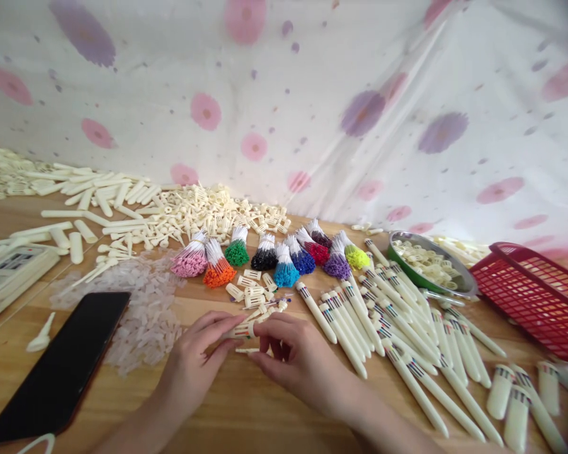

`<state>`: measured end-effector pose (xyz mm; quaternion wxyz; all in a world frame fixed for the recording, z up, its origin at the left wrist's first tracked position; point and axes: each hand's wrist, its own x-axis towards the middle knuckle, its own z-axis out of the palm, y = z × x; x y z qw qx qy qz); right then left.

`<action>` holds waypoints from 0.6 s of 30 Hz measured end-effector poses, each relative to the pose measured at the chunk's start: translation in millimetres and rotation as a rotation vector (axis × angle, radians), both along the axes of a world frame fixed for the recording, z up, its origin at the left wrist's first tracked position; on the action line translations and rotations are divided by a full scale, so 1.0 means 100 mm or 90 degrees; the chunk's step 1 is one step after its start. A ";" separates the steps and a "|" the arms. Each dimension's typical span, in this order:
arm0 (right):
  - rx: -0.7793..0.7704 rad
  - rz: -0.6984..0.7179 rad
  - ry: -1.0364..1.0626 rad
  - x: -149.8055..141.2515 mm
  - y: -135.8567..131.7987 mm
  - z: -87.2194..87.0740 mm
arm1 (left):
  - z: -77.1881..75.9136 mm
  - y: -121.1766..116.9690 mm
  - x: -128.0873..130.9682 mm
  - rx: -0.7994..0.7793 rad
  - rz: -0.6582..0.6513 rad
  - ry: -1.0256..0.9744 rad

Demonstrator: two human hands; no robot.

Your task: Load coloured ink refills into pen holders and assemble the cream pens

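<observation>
My left hand point(196, 356) is closed around a cream multicolour pen's slotted top point(243, 330), held level just above the table. Coloured marks show in its slots. The fingers of my right hand point(307, 362) pinch its right end, and their tips partly hide it. Under it, by my right thumb, is a thin cream piece point(246, 350); whether it is touched I cannot tell. Just beyond my hands lie loose slotted cream pen parts point(253, 295). Farther back stand bundles of pen refills with coloured ends, such as orange refills point(218, 271) and light blue refills point(285, 271).
Many multicolour pens point(350, 321) lie to the right, near a green-sided metal bowl point(397, 268) of cream parts and a red plastic basket point(539, 302). To the left are clear plastic pieces point(144, 321), a black phone point(64, 362) and heaped cream parts point(194, 211). A flowered sheet point(284, 126) hangs behind.
</observation>
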<state>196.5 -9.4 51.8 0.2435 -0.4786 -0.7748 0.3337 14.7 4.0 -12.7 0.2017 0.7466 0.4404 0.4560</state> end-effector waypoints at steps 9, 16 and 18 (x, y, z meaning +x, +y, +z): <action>0.113 -0.243 -0.122 0.20 0.54 -0.09 | -0.09 0.07 -0.08 -0.188 0.072 -0.138; 0.098 -0.300 -0.464 0.03 1.28 -0.21 | -0.07 0.06 -0.07 -0.241 0.058 -0.191; 0.085 -0.277 -0.509 -0.01 1.37 -0.22 | -0.06 0.06 -0.08 -0.235 0.053 -0.184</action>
